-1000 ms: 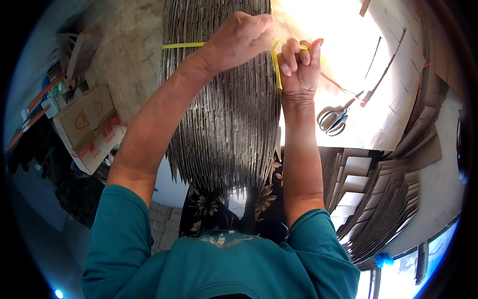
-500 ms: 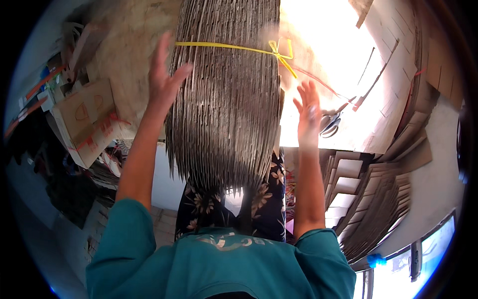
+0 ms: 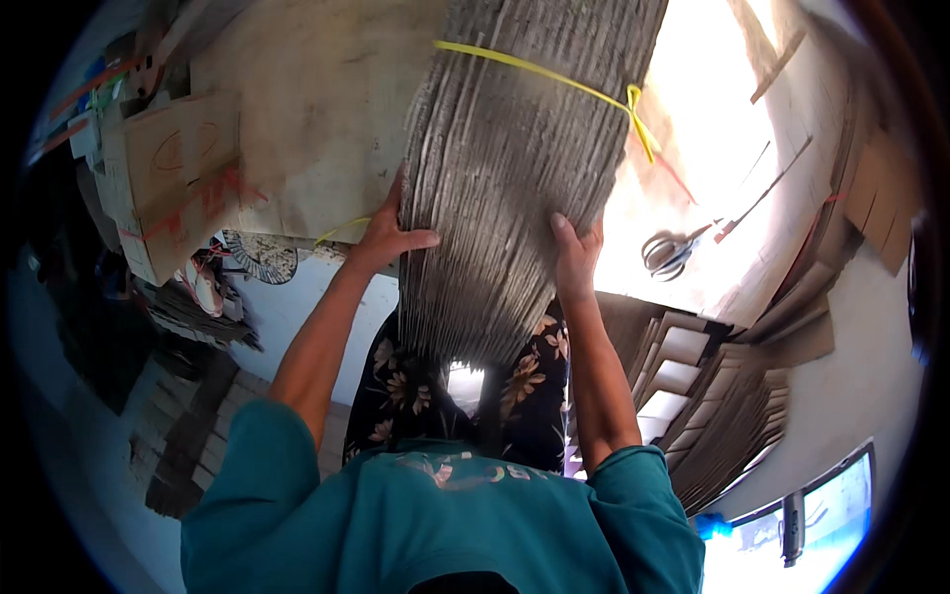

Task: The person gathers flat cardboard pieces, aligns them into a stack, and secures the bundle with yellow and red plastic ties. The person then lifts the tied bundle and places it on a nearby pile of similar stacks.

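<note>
A thick bundle of corrugated cardboard sheets (image 3: pixel 505 188) lies with its sheet edges up, its near end reaching over the table edge toward my lap. Around its far part runs a yellow strap (image 3: pixel 534 69), knotted at the right side. My left hand (image 3: pixel 391 236) presses on the bundle's left side, thumb on top. On the opposite side, my right hand (image 3: pixel 578 252) grips it, thumb up and the other fingers mostly hidden. The bundle slants, with its far end toward the right.
Scissors (image 3: pixel 669 255) rest on the wooden table (image 3: pixel 317 109), right of the bundle. A cardboard box (image 3: pixel 183 178) stands at the left. More cardboard pieces (image 3: pixel 727 426) are stacked at the lower right. Near the table's front edge, left of the bundle, is a yellow strip (image 3: pixel 341 231).
Both hands, earlier spread apart beside the bundle, have come nearer to me and closed on its sides. The bundle has turned, its strapped far part shifting right.
</note>
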`<control>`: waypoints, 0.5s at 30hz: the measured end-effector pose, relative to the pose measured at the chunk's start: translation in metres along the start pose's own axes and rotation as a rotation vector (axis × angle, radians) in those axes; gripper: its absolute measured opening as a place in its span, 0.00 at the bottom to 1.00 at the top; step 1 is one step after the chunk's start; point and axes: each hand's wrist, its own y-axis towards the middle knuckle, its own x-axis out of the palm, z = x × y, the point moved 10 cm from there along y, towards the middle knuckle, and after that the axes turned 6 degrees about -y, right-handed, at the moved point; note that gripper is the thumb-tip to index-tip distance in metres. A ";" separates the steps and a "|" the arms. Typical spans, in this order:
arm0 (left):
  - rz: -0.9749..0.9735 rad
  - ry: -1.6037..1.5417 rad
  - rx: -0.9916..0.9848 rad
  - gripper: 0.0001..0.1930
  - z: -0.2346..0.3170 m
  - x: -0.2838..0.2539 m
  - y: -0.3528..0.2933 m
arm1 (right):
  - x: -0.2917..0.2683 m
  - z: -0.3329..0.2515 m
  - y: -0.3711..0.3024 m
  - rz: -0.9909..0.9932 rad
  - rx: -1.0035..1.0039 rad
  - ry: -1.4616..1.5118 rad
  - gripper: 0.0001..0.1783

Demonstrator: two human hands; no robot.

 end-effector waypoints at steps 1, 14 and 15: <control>0.015 0.008 0.029 0.57 -0.004 -0.003 0.005 | -0.003 -0.004 0.001 0.034 -0.083 -0.070 0.39; 0.170 0.053 0.192 0.58 0.014 -0.012 -0.006 | 0.004 -0.062 -0.015 0.229 -0.507 -1.002 0.52; 0.183 0.053 0.203 0.58 0.012 -0.014 -0.007 | 0.034 -0.088 -0.022 0.214 -0.657 -1.202 0.53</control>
